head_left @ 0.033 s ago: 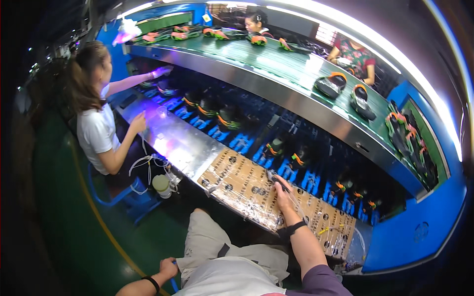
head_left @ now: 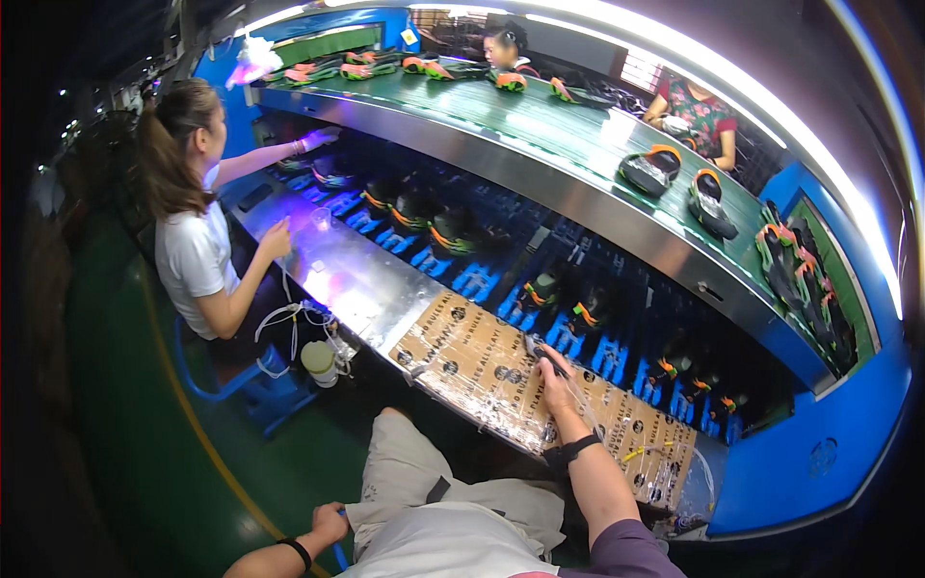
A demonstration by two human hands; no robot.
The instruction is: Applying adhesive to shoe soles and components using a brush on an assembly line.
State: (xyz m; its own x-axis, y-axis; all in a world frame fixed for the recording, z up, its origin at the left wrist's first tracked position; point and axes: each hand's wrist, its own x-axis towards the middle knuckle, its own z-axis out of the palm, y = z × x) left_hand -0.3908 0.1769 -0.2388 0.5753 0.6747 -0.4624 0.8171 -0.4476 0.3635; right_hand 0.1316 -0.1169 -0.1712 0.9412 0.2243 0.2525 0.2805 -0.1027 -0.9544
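My right hand (head_left: 554, 383) is closed around a slim dark pen-like tool (head_left: 548, 359) with a pale tip. A thin cord appears to run from it along my wrist. The hand is over a brown printed cardboard sheet (head_left: 482, 339) under clear wrap, which covers the bench top. Down by my left thigh, my left hand (head_left: 330, 521) has its fingers curled beside a blue edge (head_left: 341, 556); what they hold, if anything, is hidden. Beyond the sheet, shoe parts with orange and green trim (head_left: 585, 314) sit along a row of blue holders (head_left: 609, 358).
A green conveyor belt (head_left: 540, 123) carrying sandals (head_left: 650, 170) runs above. At left, a seated co-worker (head_left: 198, 231) reaches toward the holders over a metal bench (head_left: 361, 275). A pale container (head_left: 319, 362) and white tubing (head_left: 279, 316) hang below it. Two people are behind the belt.
The whole view has shifted very slightly. Both my hands keep the same pose, and nothing has been taken hold of or let go.
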